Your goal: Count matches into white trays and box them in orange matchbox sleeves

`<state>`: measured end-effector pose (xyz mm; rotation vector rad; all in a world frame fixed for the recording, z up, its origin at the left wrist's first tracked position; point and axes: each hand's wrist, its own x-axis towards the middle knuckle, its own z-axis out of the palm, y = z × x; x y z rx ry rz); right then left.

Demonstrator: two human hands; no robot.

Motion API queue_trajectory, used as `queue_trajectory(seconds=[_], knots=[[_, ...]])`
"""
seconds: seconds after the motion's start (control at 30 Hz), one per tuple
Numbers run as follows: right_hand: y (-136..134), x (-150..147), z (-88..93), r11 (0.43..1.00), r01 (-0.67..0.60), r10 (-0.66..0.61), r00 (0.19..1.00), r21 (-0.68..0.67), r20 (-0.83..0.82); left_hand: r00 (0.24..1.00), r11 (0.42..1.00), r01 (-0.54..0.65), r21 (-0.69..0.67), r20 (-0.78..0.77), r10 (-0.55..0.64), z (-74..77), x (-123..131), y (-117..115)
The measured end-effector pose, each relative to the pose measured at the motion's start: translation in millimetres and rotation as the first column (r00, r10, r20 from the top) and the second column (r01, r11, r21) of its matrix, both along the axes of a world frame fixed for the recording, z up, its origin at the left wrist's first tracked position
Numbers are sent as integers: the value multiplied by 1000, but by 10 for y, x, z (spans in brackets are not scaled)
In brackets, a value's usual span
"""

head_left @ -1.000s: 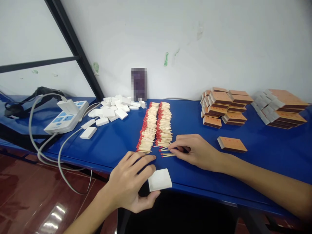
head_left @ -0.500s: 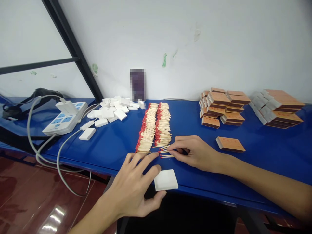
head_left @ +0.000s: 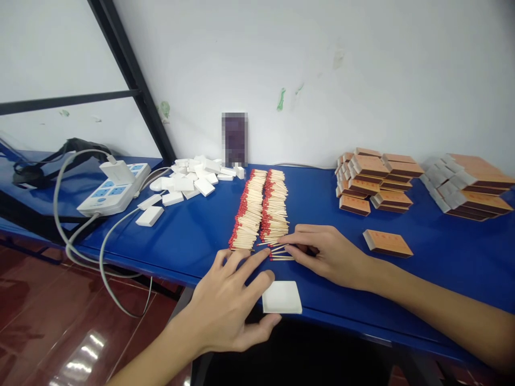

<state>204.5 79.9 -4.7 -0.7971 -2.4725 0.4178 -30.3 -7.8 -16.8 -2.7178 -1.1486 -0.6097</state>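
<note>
Several loose matches (head_left: 282, 259), their red heads to the left, lie on the blue table. My right hand (head_left: 328, 254) reaches in from the right with thumb and index fingertip apart, touching the matches; its other fingers are curled. My left hand (head_left: 231, 300) is spread, one fingertip at the red heads. Its index finger and thumb straddle the left side of a white matchbox tray (head_left: 282, 297) at the table's front edge, without a visible grip. Two long rows of matches, a left row (head_left: 247, 214) and a right row (head_left: 274, 209), stretch towards the wall.
White trays (head_left: 193, 177) lie heaped at the back left. To the right are stacked orange matchboxes (head_left: 368, 166), another stack (head_left: 478, 182) and a single matchbox (head_left: 388, 243). A power strip (head_left: 115, 192) with cables sits left. A pixelated dark rectangle (head_left: 235, 138) stands against the wall.
My right thumb and index fingertip have parted a little over the loose matches. My left thumb sits slightly apart from the tray. The whole view has shifted slightly.
</note>
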Motion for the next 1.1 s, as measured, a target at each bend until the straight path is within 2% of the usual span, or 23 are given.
queue_trajectory(seconds=[0.17,0.33,0.53,0.9,1.1], knots=[[-2,4,-16,1000,-8,8,1000,-7,-6,1000,1000,-2,-15,-9,2,14,-9,0],[1,7,-17,1000,1,-1,1000,-7,2,995,997,-34,-67,-99,27,70,28,22],[1,5,-10,1000,-2,2,1000,1,1,987,997,-30,-69,-161,19,79,114,65],[-1,8,-11,1000,6,-6,1000,19,-2,982,996,-54,-68,-182,41,72,121,70],[7,13,-24,1000,16,-17,1000,23,15,990,998,-31,-52,-141,23,66,102,71]])
